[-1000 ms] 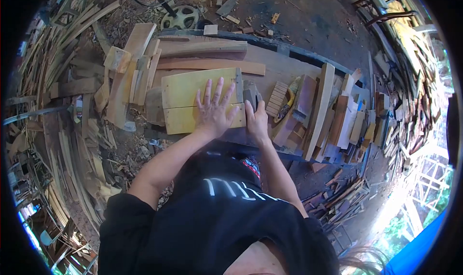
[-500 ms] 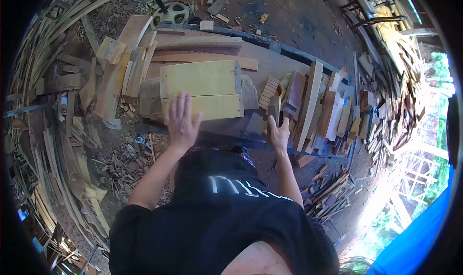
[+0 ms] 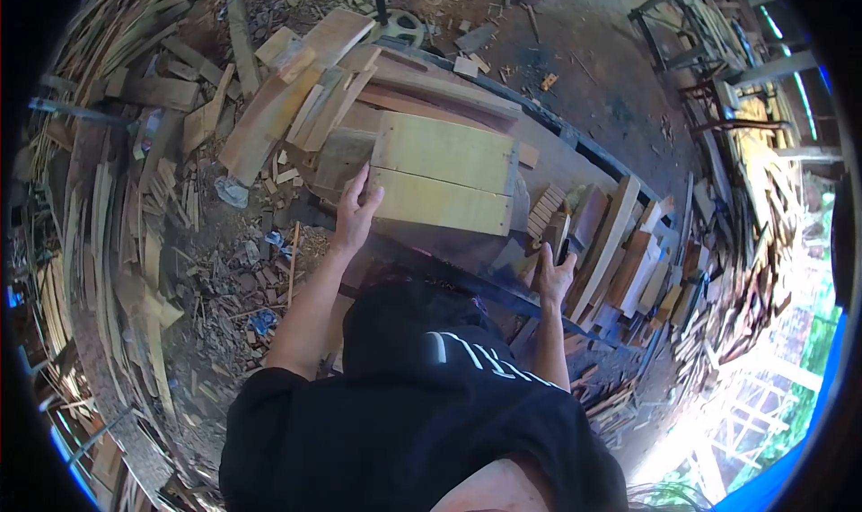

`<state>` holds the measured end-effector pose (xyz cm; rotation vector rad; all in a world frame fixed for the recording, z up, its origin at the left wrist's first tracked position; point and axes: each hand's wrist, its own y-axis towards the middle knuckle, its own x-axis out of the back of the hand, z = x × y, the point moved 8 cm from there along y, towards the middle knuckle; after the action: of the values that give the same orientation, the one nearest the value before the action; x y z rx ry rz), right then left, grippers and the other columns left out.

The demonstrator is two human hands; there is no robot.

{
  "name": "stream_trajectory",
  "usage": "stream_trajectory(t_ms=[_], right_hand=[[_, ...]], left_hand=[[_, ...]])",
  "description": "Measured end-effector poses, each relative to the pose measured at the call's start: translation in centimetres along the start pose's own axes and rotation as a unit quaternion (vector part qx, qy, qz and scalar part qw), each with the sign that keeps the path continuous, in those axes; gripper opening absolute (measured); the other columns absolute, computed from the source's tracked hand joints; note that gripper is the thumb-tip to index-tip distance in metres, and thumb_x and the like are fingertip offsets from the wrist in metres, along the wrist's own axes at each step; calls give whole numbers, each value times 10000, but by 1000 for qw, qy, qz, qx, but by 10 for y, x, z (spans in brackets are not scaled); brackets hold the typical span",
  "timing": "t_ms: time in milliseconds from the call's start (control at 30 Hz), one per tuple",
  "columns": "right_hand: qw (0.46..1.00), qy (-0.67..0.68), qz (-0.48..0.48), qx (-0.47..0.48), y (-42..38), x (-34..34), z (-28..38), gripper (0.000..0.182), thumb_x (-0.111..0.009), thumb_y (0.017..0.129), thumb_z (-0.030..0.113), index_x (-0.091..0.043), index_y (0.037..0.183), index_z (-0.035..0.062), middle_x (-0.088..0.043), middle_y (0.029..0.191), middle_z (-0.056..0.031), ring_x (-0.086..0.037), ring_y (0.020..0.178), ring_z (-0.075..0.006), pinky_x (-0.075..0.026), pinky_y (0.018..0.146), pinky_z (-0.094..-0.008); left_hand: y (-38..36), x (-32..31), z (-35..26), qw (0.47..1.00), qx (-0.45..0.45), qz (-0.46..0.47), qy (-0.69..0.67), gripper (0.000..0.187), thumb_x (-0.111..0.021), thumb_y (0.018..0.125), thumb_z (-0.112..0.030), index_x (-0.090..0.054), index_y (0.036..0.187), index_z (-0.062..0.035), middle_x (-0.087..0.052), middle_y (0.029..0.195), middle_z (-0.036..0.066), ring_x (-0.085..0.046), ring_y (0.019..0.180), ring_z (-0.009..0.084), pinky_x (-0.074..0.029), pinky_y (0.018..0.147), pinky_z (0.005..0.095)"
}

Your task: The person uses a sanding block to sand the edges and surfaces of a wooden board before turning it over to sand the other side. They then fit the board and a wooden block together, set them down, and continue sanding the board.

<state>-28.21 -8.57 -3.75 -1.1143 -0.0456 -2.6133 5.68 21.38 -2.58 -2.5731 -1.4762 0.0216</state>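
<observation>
A pale yellow wooden box (image 3: 444,157), its upper face made of two boards with a thin seam between them, lies on the cluttered bench in front of me. My left hand (image 3: 356,214) is closed on the box's left end, thumb near the lower board. To the right of the box, my right hand (image 3: 554,277) is wrapped around a narrow wooden tool (image 3: 558,232) with a dark part; its exact kind is not clear. The tool is apart from the box. Beside it lies a slatted wooden piece (image 3: 546,206).
Several wood blocks (image 3: 636,265) stand in a row at the bench's right. Boards (image 3: 323,108) lie behind and left of the box. Scrap wood (image 3: 242,279) covers the ground at left, with a large pile (image 3: 763,216) at far right. A pale wheel (image 3: 401,29) sits beyond the bench.
My left hand has gone from lying flat on the box's top to holding its left end. My right hand still holds the tool. The whole view has turned and shifted.
</observation>
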Motion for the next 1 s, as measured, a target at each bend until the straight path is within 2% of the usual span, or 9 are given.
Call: stream_trajectory(t_ms=[133, 200, 333, 400, 467, 633, 733, 867, 1000], right_hand=[[1000, -2, 16, -4, 2, -1, 5, 497, -706, 854, 430, -525, 998, -11, -652, 883, -192, -641, 838, -323, -485, 765, -422], [999, -8, 21, -24, 1, -2, 3, 492, -697, 858, 433, -519, 986, -8, -657, 893, -200, -644, 849, -328, -485, 765, -423], [1000, -19, 10, -4, -1, -2, 0, 513, -705, 846, 435, -538, 1058, -1, -661, 917, -213, -647, 875, -343, -487, 793, -427], [999, -21, 9, -28, -4, 1, -3, 547, -714, 835, 446, -545, 1109, 4, -665, 956, -217, -650, 909, -347, -487, 817, -421], [999, -9, 5, -42, -2, 2, -14, 565, -720, 823, 450, -569, 1132, 1, -672, 983, -195, -648, 928, -300, -487, 838, -391], [997, -50, -27, -61, -1, 8, -25, 585, -717, 821, 470, -554, 1114, -10, -672, 985, -211, -654, 944, -337, -489, 841, -405], [996, -49, -16, -70, -6, 15, -13, 664, -722, 804, 484, -520, 1150, -46, -636, 1037, -289, -614, 1017, -427, -464, 880, -442], [996, -44, -31, -70, -2, 19, -21, 657, -732, 796, 471, -524, 1146, -45, -633, 1049, -288, -610, 1023, -426, -464, 886, -445], [996, -42, -46, -62, 9, 22, -35, 657, -731, 793, 494, -526, 1114, -43, -632, 1016, -277, -609, 1006, -431, -466, 870, -449]], left_hand=[[-5, 10, 12, 999, -14, -12, 44, 530, -587, 957, -215, -429, 1425, -23, -535, 1237, 99, -510, 1160, 166, -396, 995, 303], [-10, 3, 11, 998, -8, 43, -50, 520, -577, 968, -239, -437, 1423, -32, -533, 1275, 101, -506, 1171, 167, -400, 992, 301], [-29, 4, 8, 992, 14, 46, -118, 506, -568, 974, -250, -449, 1419, -42, -517, 1335, 107, -506, 1174, 154, -408, 981, 292], [-39, 12, 34, 999, 33, 18, -8, 508, -562, 979, -245, -438, 1423, -32, -484, 1391, 116, -507, 1177, 145, -406, 987, 287], [-46, 10, 44, 998, 46, 18, -27, 470, -558, 983, -262, -493, 1373, -7, -560, 1306, 120, -552, 1116, 144, -431, 958, 290], [-52, 24, 30, 993, 30, -94, 67, 353, -603, 966, -243, -627, 1178, 38, -696, 1004, 76, -636, 905, 125, -487, 830, 257], [-52, 25, 43, 992, 56, -115, 14, 325, -616, 959, -201, -623, 1159, 55, -694, 984, 72, -638, 881, 104, -489, 797, 239], [-54, 24, 38, 990, 70, -119, 33, 308, -610, 967, -236, -629, 1130, 24, -674, 988, 44, -636, 889, 102, -500, 801, 255], [-51, 29, 31, 985, 0, -150, 81, 279, -648, 940, -188, -631, 1126, 19, -689, 979, 56, -642, 849, 110, -497, 789, 242]])
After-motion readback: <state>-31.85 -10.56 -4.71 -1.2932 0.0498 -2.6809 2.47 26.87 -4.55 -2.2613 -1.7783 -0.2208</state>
